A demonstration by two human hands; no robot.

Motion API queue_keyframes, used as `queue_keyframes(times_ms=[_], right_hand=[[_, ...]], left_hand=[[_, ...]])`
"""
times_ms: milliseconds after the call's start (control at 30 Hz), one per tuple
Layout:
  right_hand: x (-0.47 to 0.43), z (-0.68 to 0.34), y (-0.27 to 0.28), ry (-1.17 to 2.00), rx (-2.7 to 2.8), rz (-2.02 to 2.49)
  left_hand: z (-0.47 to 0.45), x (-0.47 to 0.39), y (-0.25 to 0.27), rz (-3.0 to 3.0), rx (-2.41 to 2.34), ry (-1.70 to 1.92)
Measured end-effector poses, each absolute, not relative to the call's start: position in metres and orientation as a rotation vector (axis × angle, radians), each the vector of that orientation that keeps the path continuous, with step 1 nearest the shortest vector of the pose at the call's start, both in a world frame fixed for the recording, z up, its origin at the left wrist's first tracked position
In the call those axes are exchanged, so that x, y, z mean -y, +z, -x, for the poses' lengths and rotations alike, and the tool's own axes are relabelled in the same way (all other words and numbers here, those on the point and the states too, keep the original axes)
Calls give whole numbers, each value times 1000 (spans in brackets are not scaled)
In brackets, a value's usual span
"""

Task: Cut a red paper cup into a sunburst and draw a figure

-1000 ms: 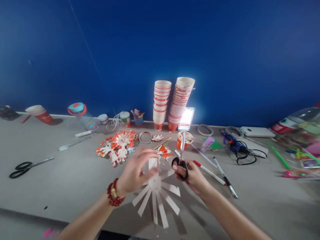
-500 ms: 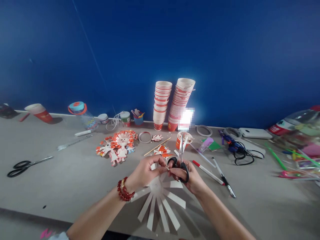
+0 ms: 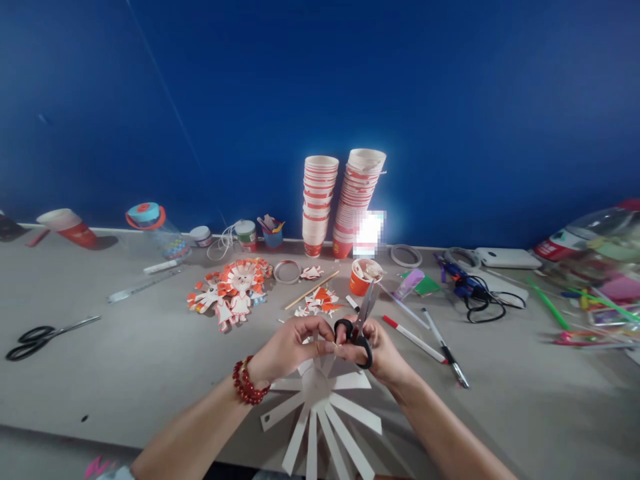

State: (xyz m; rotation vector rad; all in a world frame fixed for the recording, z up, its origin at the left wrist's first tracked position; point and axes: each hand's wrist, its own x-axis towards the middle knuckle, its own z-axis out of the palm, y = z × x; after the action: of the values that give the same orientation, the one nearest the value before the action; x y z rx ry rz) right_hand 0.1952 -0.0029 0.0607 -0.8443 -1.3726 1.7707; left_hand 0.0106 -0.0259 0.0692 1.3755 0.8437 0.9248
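White paper strips fan out from the round middle of the paper cutout (image 3: 317, 392), its far side beneath the left hand (image 3: 290, 348). I see black-handled scissors (image 3: 366, 312) in the right hand (image 3: 383, 355), blades pointing away.

I can read no words or numbers from here; the red label (image 3: 553, 249) on the clear bottle (image 3: 606, 225) at right shows pale marks, too blurred to make out.

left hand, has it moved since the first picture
Yes: judged against the left cup stack, the left hand has moved rightward and toward the person, its fingertips now beside the right hand.
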Motion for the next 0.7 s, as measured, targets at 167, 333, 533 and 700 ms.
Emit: queue_keyframes(times_ms=[167, 333, 533, 700], right_hand=[[-1, -203, 62, 1778, 1358, 812], [-15, -214, 63, 1580, 1364, 1019], [-9, -207, 63, 1534, 1481, 1060], [-3, -204, 64, 1597, 1564, 989]], left_hand=[[-7, 24, 70, -1257, -833, 942], [-2, 22, 71, -1231, -912, 948], [-4, 24, 63, -1440, -1079, 957], [-8, 24, 60, -1533, -1112, 907]])
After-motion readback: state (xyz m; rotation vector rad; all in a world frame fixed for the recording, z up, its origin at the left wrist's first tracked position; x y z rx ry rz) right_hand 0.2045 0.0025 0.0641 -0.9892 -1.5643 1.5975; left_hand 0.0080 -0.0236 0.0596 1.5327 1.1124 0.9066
